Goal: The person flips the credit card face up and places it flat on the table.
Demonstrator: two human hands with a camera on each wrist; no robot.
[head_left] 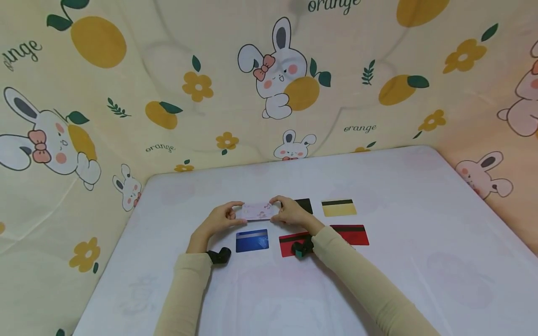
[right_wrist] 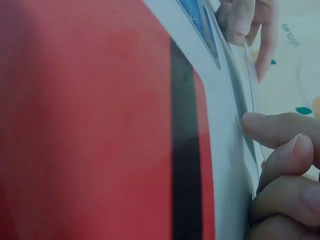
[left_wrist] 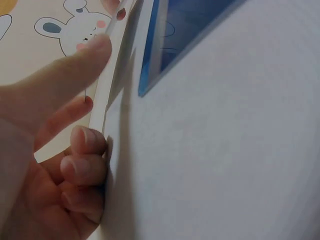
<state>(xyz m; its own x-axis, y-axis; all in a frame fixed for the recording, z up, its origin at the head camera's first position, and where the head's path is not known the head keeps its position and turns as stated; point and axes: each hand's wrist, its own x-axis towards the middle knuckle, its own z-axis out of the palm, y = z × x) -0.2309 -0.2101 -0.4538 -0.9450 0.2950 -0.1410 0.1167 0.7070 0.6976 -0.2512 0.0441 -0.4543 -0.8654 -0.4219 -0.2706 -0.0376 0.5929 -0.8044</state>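
While the left hand (head_left: pixel 220 218) has one end of a pale pink card (head_left: pixel 257 211) pinched between thumb and fingers, the right hand (head_left: pixel 293 212) grips the other end the same way. It's over the white table (head_left: pixel 256 298), just past a blue card (head_left: pixel 252 241) and left of a black card (head_left: pixel 305 206).

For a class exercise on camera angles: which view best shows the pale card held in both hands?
The head view: the pale card shows its printed face between the left hand and right hand. Both wrist views show it nearly edge-on, as a thin strip.
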